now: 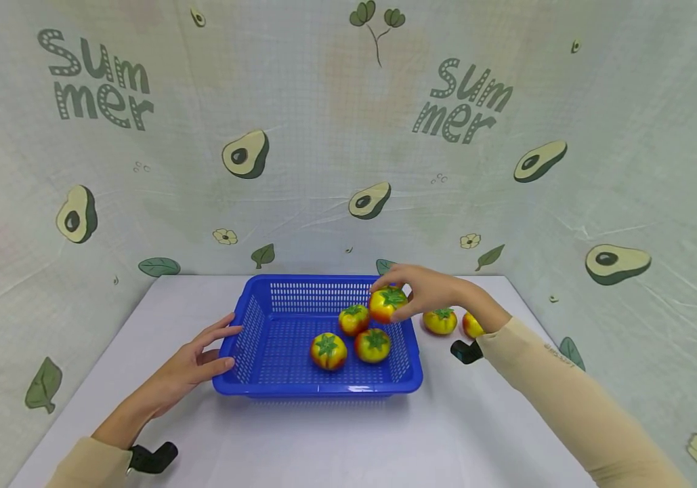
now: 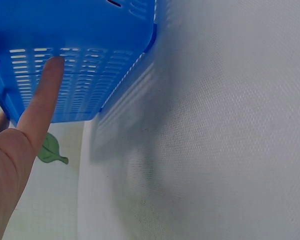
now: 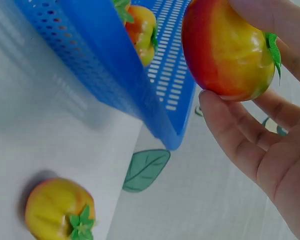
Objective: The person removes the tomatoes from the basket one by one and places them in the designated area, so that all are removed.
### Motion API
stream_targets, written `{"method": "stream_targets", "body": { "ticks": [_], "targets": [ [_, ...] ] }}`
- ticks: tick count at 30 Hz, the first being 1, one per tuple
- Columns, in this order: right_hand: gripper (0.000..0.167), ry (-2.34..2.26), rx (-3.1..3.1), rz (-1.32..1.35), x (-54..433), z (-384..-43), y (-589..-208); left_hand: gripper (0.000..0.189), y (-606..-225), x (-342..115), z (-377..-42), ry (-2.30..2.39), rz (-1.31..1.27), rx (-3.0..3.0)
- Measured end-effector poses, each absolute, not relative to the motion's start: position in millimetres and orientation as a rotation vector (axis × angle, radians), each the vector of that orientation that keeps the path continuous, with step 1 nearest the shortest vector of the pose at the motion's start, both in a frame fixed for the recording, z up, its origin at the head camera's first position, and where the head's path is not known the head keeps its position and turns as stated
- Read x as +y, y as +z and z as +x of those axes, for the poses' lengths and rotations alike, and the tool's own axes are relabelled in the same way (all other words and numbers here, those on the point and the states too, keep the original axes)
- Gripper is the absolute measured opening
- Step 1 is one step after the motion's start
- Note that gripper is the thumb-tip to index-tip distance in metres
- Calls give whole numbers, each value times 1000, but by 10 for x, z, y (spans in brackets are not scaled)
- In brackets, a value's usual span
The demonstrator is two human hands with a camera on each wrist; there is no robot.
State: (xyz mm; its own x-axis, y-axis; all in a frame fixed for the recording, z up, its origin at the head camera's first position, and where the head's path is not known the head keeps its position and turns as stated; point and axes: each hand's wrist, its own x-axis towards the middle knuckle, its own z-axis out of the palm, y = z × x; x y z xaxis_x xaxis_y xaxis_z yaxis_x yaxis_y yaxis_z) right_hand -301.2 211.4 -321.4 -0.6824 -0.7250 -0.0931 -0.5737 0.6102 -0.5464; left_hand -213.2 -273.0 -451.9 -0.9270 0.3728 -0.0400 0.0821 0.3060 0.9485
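In the head view, my right hand (image 1: 424,288) holds a yellow-and-red toy tomato (image 1: 387,305) above the right side of a blue plastic basket (image 1: 318,390). The right wrist view shows thumb and fingertips around that tomato (image 3: 225,55), its green leafy top facing the palm. Three similar tomatoes lie inside the basket: one at the back (image 1: 353,319), one at the front (image 1: 328,352) and one nearer the right wall (image 1: 372,346). My left hand (image 1: 186,369) is at the basket's left rim, fingers fairly straight. One digit (image 2: 47,95) lies along the slotted outer wall (image 2: 85,35).
Two more tomatoes, one closer (image 1: 439,321) and one partly behind the right forearm (image 1: 472,327), sit on the white tabletop (image 1: 324,447) right of the basket. A printed cloth (image 1: 311,88) with avocados rises behind and along both sides. Each wrist carries a small black device (image 1: 153,458).
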Motion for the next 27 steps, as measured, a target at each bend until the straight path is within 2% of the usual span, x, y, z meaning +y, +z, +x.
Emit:
{"method": "stream_targets", "body": {
  "ticks": [27],
  "targets": [
    [57,-678,2723,-787,3282,-2870,-3293,60,-4509,-2727,-2128,1649,406,2338]
  ]
}}
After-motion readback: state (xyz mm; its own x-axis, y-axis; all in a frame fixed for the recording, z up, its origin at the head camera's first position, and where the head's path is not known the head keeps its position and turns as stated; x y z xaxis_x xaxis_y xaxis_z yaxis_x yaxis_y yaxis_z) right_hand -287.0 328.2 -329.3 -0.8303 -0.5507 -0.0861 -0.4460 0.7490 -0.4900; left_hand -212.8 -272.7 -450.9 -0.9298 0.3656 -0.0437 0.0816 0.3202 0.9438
